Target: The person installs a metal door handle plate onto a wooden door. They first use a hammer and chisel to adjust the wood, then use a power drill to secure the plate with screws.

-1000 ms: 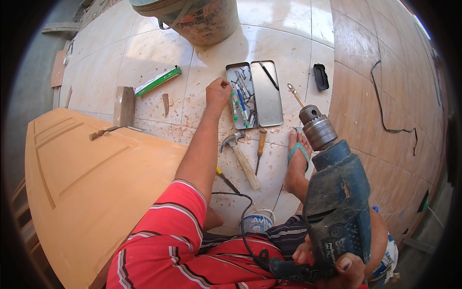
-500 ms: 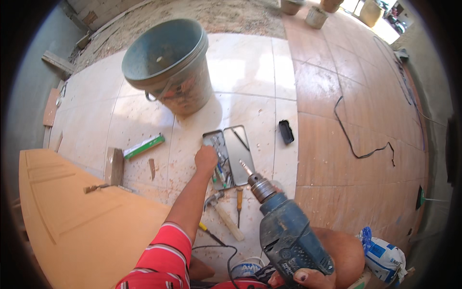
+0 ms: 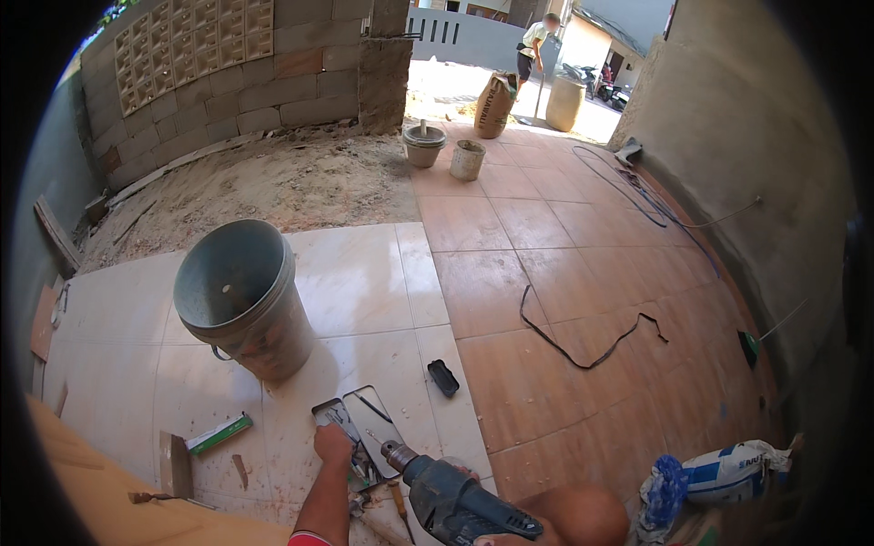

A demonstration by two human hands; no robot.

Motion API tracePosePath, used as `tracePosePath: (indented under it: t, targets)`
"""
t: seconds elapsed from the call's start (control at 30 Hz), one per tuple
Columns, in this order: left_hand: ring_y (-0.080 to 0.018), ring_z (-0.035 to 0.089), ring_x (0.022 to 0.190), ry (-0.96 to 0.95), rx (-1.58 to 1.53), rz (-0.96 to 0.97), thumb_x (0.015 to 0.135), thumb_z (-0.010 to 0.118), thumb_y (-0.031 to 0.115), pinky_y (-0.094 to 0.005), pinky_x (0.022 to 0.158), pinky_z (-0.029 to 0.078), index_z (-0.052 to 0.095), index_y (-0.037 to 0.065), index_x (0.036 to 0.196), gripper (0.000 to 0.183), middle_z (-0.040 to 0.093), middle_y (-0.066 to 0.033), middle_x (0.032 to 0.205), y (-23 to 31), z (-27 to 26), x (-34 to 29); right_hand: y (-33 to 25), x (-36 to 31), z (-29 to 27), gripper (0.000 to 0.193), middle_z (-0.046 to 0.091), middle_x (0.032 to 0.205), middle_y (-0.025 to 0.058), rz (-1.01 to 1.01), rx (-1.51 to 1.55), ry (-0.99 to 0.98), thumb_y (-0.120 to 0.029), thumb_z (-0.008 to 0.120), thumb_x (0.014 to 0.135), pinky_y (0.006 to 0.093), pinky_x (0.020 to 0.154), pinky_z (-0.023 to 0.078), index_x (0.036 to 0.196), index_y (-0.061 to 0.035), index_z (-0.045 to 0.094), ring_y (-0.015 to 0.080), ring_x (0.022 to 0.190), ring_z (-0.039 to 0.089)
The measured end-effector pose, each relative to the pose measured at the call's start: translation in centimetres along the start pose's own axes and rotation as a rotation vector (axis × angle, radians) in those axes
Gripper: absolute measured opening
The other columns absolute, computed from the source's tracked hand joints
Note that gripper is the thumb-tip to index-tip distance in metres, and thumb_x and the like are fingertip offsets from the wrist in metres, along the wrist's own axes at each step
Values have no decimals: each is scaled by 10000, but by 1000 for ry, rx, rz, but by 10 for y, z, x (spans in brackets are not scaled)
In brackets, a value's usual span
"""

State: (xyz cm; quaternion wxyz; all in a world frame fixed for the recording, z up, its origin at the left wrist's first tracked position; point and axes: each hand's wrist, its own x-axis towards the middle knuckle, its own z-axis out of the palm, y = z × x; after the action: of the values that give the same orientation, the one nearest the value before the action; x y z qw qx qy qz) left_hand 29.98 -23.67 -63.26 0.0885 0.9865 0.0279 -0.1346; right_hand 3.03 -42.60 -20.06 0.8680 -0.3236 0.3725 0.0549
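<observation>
My right hand (image 3: 505,540) is wrapped round a dark blue power drill (image 3: 460,500) at the lower edge, with a bit in its chuck aimed up and left. My left hand (image 3: 334,443) reaches down into an open flat metal case (image 3: 387,408) of small tools and bits. Its fingers look curled, but their tips are hidden, so I cannot make out what they hold. Beside the case lie a claw hammer (image 3: 375,526), partly behind my left forearm, and a tool with a wooden handle (image 3: 397,499). A small black case (image 3: 443,378) sits to the right.
A large dirty bucket (image 3: 291,337) stands ahead on the white tiles. At left are a green-and-white box (image 3: 220,434), a wood block (image 3: 176,464) and a yellowish panel (image 3: 82,482). A black strap (image 3: 592,366) lies on brown tiles. Far off, a person (image 3: 533,50) stands by a sack (image 3: 494,106).
The view has tilted up, bringing the far wall, the gateway and the person into sight. My left hand stays at the metal case; my right hand still holds the drill.
</observation>
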Motion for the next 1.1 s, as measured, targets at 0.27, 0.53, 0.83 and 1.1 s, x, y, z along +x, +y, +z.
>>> tracePosePath:
  t: [0.27, 0.53, 0.83, 1.1]
  targets:
    - [-352, 754, 1014, 14, 61, 62, 950, 646, 122, -428, 841, 629, 805, 46, 984, 179, 726, -175, 1129, -9, 1, -5, -1, -2, -3, 531, 694, 854, 181, -11, 48, -8, -267, 790, 862, 414, 646, 621, 1211, 84, 598, 268, 661, 706]
    - [-360, 707, 1085, 31, 56, 80, 847, 742, 105, -450, 880, 604, 729, -6, 1048, 230, 624, -242, 1259, -2, -5, -25, -2, -11, -5, 517, 693, 848, 177, -28, 67, -28, -258, 794, 865, 410, 642, 622, 1205, 80, 601, 264, 658, 706]
    - [-357, 676, 1084, -237, -1550, -153, 934, 677, 88, -510, 951, 560, 661, -31, 1151, 249, 710, -215, 1122, -26, -50, -61, -4, -30, -10, 500, 692, 841, 171, -22, 72, -189, -247, 798, 868, 405, 636, 622, 1199, 75, 604, 260, 654, 705]
    - [-366, 715, 1061, -807, -2187, -89, 990, 526, 230, -526, 971, 573, 644, -26, 1240, 377, 726, -196, 1198, 3, -172, -221, 10, -69, -13, 486, 691, 835, 167, 115, 25, -368, -237, 802, 871, 401, 631, 623, 1193, 71, 607, 256, 651, 705]
